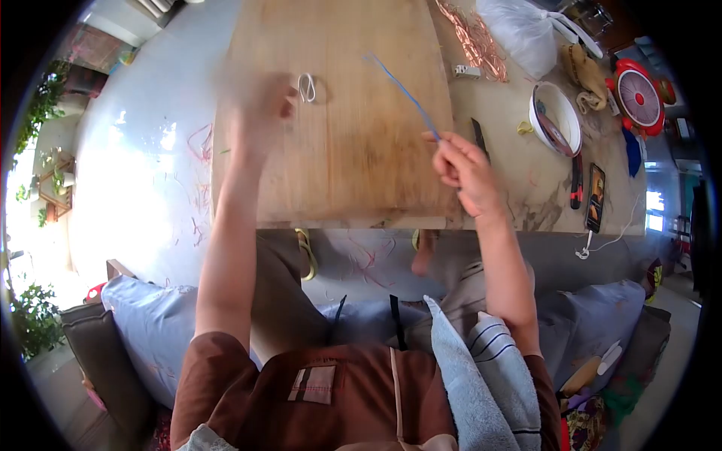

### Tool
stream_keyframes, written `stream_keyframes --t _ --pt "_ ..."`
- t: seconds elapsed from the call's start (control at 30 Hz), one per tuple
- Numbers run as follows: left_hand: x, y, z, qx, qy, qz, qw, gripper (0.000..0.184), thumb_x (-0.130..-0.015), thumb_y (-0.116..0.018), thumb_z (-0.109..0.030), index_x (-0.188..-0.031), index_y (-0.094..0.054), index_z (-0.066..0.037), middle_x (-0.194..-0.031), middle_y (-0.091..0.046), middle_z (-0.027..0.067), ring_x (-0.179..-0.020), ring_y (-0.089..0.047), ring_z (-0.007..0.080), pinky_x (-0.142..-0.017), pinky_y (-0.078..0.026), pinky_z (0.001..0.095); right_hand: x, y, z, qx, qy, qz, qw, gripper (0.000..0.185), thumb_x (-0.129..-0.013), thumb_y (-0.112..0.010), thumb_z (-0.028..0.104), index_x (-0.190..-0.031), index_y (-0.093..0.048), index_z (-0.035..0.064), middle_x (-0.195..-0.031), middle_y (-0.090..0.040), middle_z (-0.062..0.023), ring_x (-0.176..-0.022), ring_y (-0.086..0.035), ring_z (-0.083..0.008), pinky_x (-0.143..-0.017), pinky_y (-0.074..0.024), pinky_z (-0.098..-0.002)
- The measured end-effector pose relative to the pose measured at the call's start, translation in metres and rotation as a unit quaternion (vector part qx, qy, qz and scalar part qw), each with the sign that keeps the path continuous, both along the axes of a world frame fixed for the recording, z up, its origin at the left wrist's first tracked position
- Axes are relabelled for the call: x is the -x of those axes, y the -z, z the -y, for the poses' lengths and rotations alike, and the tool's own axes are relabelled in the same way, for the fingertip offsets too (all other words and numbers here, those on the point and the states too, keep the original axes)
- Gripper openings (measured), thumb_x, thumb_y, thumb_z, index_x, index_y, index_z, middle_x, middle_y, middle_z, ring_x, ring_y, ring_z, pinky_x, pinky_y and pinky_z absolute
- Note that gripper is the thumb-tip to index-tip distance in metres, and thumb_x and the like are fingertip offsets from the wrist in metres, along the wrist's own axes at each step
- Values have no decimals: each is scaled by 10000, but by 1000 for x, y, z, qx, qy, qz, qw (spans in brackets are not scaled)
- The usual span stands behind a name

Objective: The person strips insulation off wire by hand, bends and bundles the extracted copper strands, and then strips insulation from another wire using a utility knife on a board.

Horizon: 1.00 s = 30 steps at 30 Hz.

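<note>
In the head view my right hand [464,167] pinches one end of a thin blue wire [408,95], which slants up and left over the wooden board [338,165]. My left hand [263,101] is over the board's left side, smeared by motion, so its grip is not readable. Just right of its fingers is a small white looped cord [306,88]; whether they touch I cannot tell. A dark flat blade-like strip [480,139] lies behind my right hand, at the board's right edge.
On the table's right are a bundle of copper wire [481,41], a white plastic bag [523,34], a white bowl [555,119], a red-and-black cutter [576,183] and a phone [596,197] with a white cable. A red fan [639,98] stands beyond. Reddish wire scraps litter the floor.
</note>
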State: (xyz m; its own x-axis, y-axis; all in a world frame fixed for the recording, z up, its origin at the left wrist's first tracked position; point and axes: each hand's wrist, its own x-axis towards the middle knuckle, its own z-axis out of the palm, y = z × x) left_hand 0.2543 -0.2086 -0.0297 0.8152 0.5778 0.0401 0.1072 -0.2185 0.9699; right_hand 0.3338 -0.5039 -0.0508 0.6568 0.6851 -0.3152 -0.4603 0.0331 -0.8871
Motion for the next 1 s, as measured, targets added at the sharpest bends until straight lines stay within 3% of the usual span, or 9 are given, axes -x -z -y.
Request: stream_keyframes --t 0.1,0.13,0.2,0.37,0.47,0.67,0.77,0.87,1.0 --pt "9 6 46 255 219 -97 937 245 -910 -514 -228 -979 -581 -2 -811 -628 79 -661 -587 127 -627 -505 269 23 -4 -35 -12 77 42 996 202 -936 -443 195 -1034 -543 49 -786 -622 -28 -633 -476 -50 -592 -375 -198" --pt "13 10 65 275 280 -140 909 267 -915 -513 -250 -981 -567 2 -812 -628 88 -696 -605 140 -649 -511 281 22 7 -39 -44 62 72 995 180 -929 -457 190 -1010 -523 43 -915 -660 -89 -758 -548 -79 -733 -393 -215" --pt "25 10 97 279 338 -176 881 320 -910 -528 -278 -1051 -538 9 -863 -620 71 -770 -599 118 -688 -503 265 20 1 -44 3 70 118 991 166 -923 -468 176 -990 -517 32 -918 -659 -95 -801 -566 -89 -774 -395 -215" --pt "39 9 125 386 302 -141 860 313 -886 -575 -270 -1054 -548 -7 -891 -598 25 -799 -569 79 -698 -479 234 33 -13 -53 65 98 150 982 163 -914 -486 143 -982 -484 -5 -917 -657 -124 -875 -584 -115 -836 -432 -258" --pt "37 15 124 413 312 -128 846 279 -882 -581 -251 -1031 -555 -16 -896 -599 30 -802 -579 93 -711 -479 234 41 -8 -58 12 126 65 990 173 -915 -481 141 -1006 -467 -6 -919 -655 -131 -874 -586 -128 -811 -451 -265" --pt "37 27 139 512 275 -66 811 194 -893 -555 -180 -1014 -555 -28 -934 -597 48 -846 -590 131 -758 -491 264 45 -7 -53 -45 173 65 982 180 -920 -466 135 -1025 -447 -9 -1019 -617 -165 -895 -591 -154 -768 -478 -259" --pt "39 24 153 526 231 -59 817 181 -900 -538 -160 -1017 -551 -22 -946 -594 51 -872 -586 138 -778 -493 273 48 -4 -50 -56 173 77 980 191 -921 -468 178 -1054 -464 41 -1064 -606 -124 -866 -544 -131 -732 -465 -237" --pt "45 20 160 527 211 -56 822 172 -905 -526 -153 -1011 -549 -20 -938 -597 51 -869 -587 137 -767 -497 271 59 -18 -44 -45 142 -8 989 259 -928 -470 233 -1113 -480 53 -1083 -592 -113 -955 -515 -139 -809 -442 -274" --pt "62 25 154 533 202 -12 822 147 -904 -528 -151 -980 -558 -29 -875 -614 35 -773 -601 110 -691 -513 244 33 4 -33 149 120 297 936 350 -907 -513 314 -1147 -531 60 -1058 -601 -71 -866 -597 -176 -710 -474 -316"
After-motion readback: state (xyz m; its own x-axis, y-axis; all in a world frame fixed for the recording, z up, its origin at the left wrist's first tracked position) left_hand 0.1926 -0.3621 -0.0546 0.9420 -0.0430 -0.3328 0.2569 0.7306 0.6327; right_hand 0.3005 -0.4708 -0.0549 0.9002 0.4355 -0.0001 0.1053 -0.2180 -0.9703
